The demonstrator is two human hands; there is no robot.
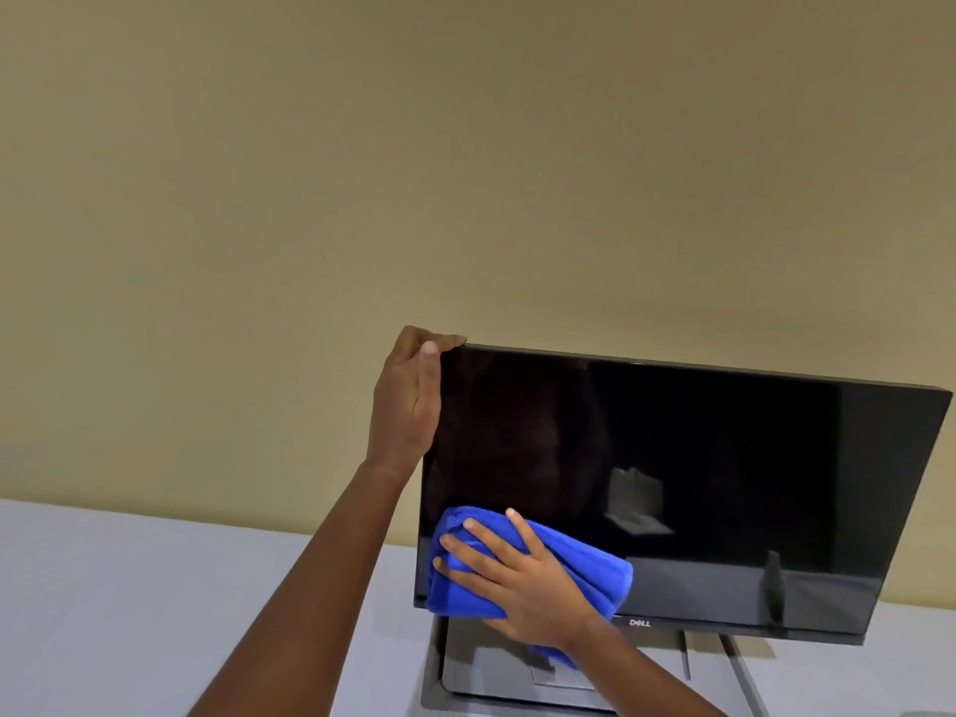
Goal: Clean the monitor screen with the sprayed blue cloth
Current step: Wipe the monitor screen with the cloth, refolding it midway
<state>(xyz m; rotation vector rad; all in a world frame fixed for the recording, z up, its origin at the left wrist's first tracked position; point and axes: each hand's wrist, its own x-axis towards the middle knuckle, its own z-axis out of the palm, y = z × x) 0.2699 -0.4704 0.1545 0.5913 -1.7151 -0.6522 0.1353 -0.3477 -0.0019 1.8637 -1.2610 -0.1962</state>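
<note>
at the monitor (724, 458) lower-left corner, right hand (522, 582) presses blue cloth (579, 566) flat; left hand (408, 401) pinches top-left edge.

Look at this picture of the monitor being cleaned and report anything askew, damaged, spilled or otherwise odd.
Nothing is spilled or visibly damaged. The Dell monitor appears slanted in the head view, though the wide-angle lens may cause that. The left hand grips its upper left corner while the right hand presses the blue cloth on the screen's lower left.
</note>
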